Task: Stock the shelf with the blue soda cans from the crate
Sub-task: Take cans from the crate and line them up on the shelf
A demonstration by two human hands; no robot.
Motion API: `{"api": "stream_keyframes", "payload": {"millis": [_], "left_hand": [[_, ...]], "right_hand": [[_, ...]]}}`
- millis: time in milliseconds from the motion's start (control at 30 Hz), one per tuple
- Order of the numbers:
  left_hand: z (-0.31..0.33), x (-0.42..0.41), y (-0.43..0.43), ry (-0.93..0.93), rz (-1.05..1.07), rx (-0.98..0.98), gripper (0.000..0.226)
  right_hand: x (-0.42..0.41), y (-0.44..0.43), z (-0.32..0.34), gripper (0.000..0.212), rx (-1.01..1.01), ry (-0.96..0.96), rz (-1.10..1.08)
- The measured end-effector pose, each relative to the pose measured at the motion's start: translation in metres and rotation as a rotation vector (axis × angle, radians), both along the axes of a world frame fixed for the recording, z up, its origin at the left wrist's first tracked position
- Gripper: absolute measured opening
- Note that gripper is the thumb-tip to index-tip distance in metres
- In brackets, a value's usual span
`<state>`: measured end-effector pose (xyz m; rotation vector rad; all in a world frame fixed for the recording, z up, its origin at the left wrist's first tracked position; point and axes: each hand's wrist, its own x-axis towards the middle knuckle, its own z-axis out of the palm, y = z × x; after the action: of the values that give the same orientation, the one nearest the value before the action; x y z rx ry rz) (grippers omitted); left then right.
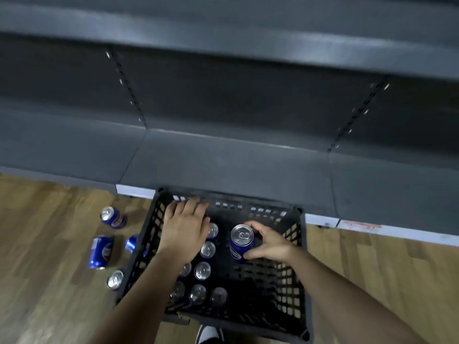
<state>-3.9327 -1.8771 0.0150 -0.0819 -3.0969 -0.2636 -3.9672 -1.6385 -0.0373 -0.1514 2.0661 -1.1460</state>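
A black plastic crate [301, 269] stands on the floor against the dark grey shelf [223, 165]. Several blue soda cans [202, 270] stand upright in its left half. My right hand [269, 242] grips one blue can [241, 242] by its side and holds it upright above the crate's middle. My left hand [183, 229] reaches into the crate's far left corner, palm down, fingers spread over the cans there. It hides whatever lies under it.
Several blue cans lie or stand on the wooden floor left of the crate, one at the far left [113, 217], one on its side [100, 252]. The lower shelf board is bare. A shoe tip [210, 335] shows below the crate.
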Motion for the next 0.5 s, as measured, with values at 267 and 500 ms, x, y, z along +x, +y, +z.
{"api": "stream_keyframes", "payload": {"millis": [267, 500], "left_hand": [[0.214, -0.037, 0.017, 0.114, -0.079, -0.015, 0.046], [0.389, -0.069, 0.018, 0.194, -0.130, -0.024, 0.041]], "right_hand": [[-0.030, 0.004, 0.235, 0.064, -0.123, 0.085, -0.091], [-0.050, 0.001, 0.416, 0.067, -0.210, 0.161, -0.140]]}}
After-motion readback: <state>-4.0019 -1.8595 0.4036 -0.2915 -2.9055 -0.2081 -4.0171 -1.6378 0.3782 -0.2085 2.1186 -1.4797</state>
